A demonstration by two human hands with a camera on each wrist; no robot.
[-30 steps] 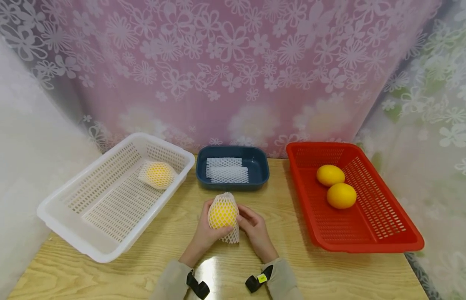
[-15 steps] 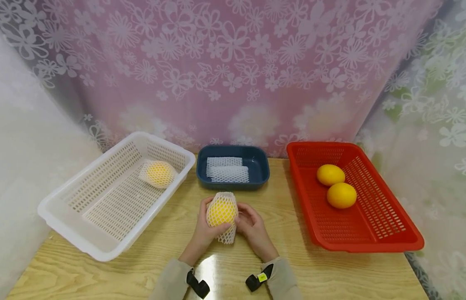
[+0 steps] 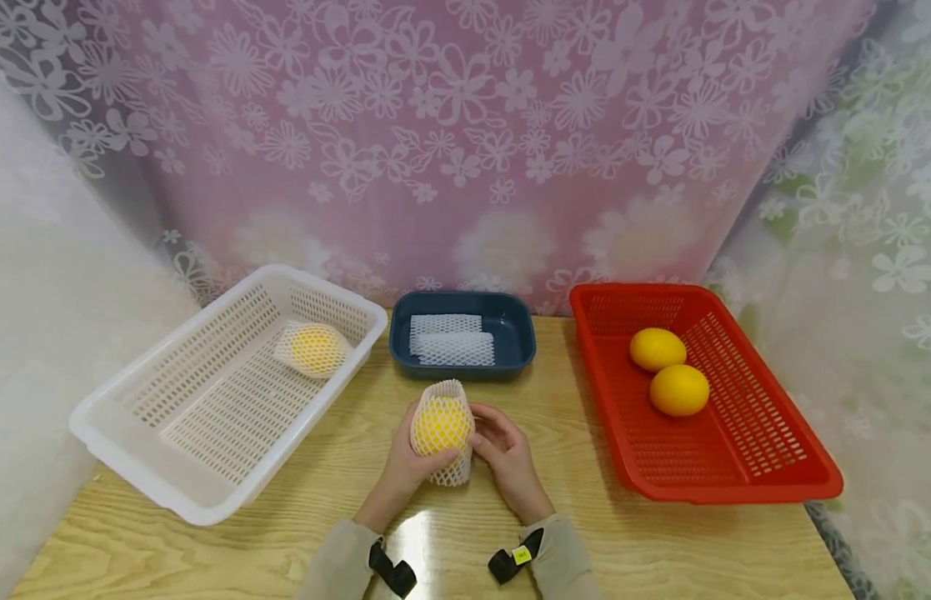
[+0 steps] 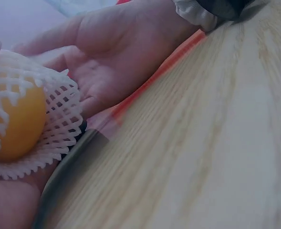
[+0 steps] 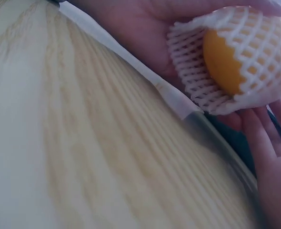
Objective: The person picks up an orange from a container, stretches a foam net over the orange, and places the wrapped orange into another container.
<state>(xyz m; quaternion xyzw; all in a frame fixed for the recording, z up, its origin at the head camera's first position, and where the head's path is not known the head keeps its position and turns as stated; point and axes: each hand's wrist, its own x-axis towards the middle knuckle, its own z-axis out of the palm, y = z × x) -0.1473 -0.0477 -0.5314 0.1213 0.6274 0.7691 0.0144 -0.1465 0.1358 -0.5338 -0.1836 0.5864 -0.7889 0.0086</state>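
At the middle of the table, my left hand (image 3: 405, 458) grips a yellow rounded fruit (image 5: 221, 62) inside a white foam net sleeve (image 3: 444, 433). Its thumb lies across the front of the net. My right hand (image 3: 506, 458) is at the right side, its thumb and fingers pinching the net's edge. In both wrist views the sleeve's lower end flares loose, and part of the fruit's skin shows bare at that opening. The left wrist view shows the right hand's palm (image 4: 116, 52) beside the flared net. Some of the right hand's fingertips are hidden behind the sleeve.
A white basket (image 3: 157, 492) at left holds one netted fruit (image 3: 315, 350). The dark blue tray (image 3: 513, 333) behind my hands contains flat foam nets (image 3: 453, 348). In the red basket (image 3: 623, 433) at right lie two bare yellow fruits (image 3: 678, 390). A floral curtain hangs behind.
The netted fruit has tilted slightly in my hands, and the sleeve's upper end now stands more open. Both hands stay at about the same place.
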